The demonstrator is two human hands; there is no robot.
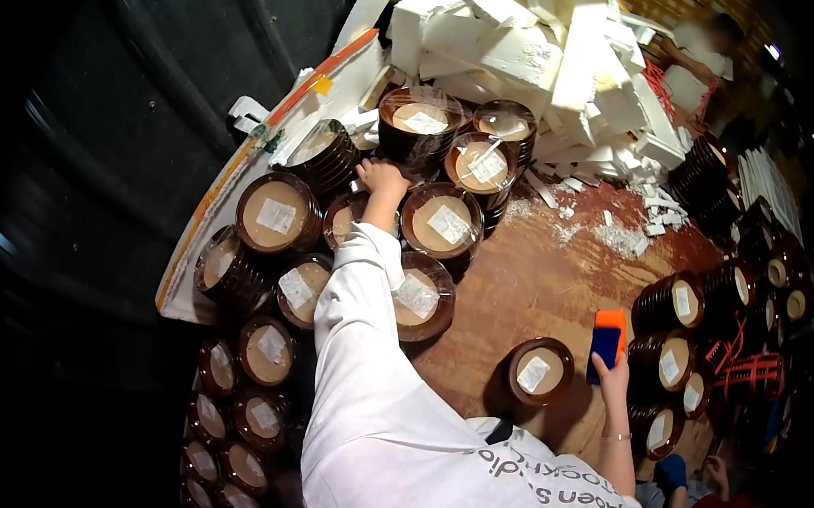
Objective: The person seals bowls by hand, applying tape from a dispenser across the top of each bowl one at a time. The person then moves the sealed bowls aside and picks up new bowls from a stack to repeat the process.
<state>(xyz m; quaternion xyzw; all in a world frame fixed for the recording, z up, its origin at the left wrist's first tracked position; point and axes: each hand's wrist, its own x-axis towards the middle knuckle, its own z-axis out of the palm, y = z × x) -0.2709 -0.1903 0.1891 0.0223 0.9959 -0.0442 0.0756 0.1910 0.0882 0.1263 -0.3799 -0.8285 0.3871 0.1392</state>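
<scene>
My left hand (381,178), in a long white sleeve, reaches far across to a cluster of plastic-wrapped stacks of brown bowls (442,223) with white labels on top. Its curled fingers touch the foot of the tallest wrapped stack (417,119); I cannot see whether they grip it. My right hand (612,377) is lower right, raised over the wooden table (553,275). It holds an orange and blue block-shaped tool (607,341) upright. A single labelled bowl stack (539,371) stands just left of that hand.
White foam pieces (543,39) are heaped at the far side, with crumbs on the wood. More bowl stacks line the left edge (268,351) and the right (672,301), some tied with red strapping (748,371). Another person (702,50) works at top right. Someone's hand (712,468) shows at bottom right.
</scene>
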